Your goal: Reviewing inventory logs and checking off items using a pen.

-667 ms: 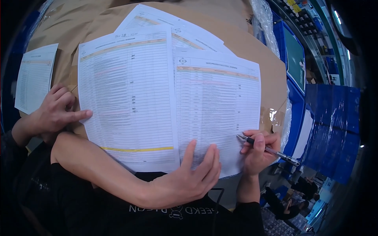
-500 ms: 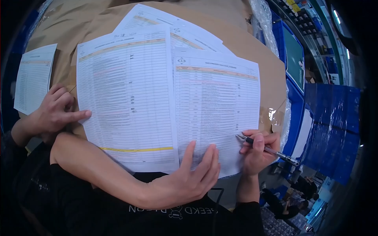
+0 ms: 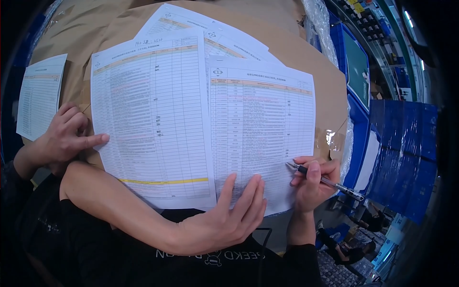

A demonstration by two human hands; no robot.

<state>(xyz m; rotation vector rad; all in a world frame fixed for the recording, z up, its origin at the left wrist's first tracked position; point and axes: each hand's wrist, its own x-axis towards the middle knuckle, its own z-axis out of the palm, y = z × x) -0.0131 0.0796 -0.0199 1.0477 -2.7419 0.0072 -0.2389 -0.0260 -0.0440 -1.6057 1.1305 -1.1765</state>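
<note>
The pen (image 3: 325,180) is slim and dark with a silvery tip; it lies slanted, tip on the lower right of the right sheet (image 3: 263,129), a white printed table; the right hand (image 3: 313,184) curls over it, fingers pinched around the barrel; the left hand (image 3: 224,217) lies flat on that sheet's bottom edge, fingers spread and holding nothing, forearm crossing the chest; a left sheet (image 3: 153,119) overlaps beside it on the brown counter (image 3: 330,105); another person's hand (image 3: 64,138) points at its edge.
</note>
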